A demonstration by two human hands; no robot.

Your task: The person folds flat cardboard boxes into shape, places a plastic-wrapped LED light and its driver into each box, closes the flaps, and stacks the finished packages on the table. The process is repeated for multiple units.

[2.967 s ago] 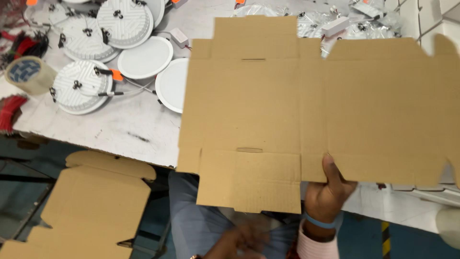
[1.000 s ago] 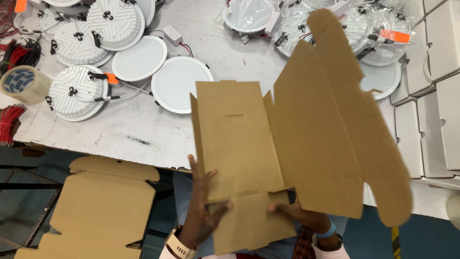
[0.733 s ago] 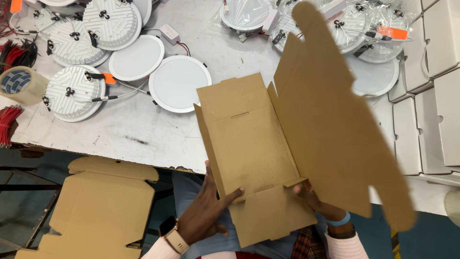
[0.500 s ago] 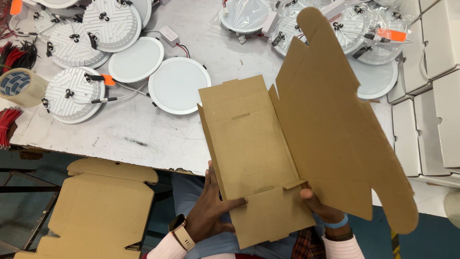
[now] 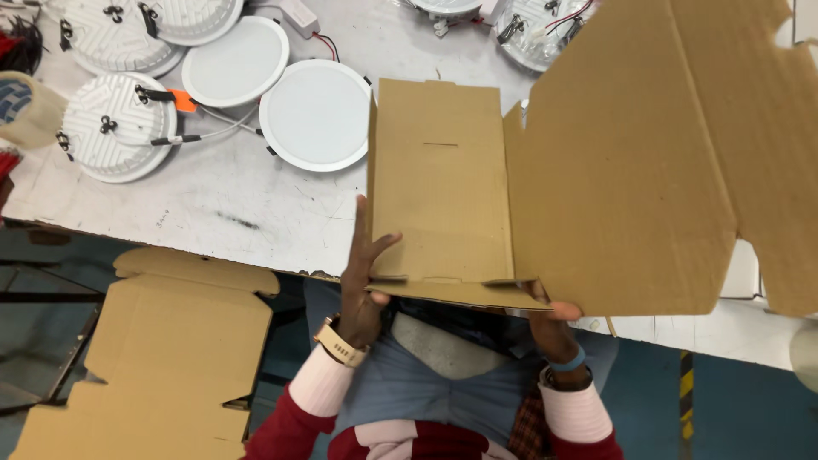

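Note:
I hold a brown die-cut cardboard box blank [image 5: 443,187] over the near edge of a white worktable [image 5: 230,213]. My left hand [image 5: 362,273] grips its left edge, fingers spread up the side panel. My right hand [image 5: 550,319] holds the underside near the front, mostly hidden by the board. The near flap is folded under into a thin edge. A large right panel [image 5: 630,162] stands raised and tilted toward the camera.
Round white ceiling lights lie on the table: one face up [image 5: 317,115], another [image 5: 236,61], a back-up one with clips and wires [image 5: 115,128]. A stack of flat cardboard blanks [image 5: 162,358] sits low at the left. White boxes are at the right edge [image 5: 741,273].
The blank was flat on the table, held by the right hand alone. Both hands then folded it: the right panel rose, the near flap tucked under, and the view moved closer.

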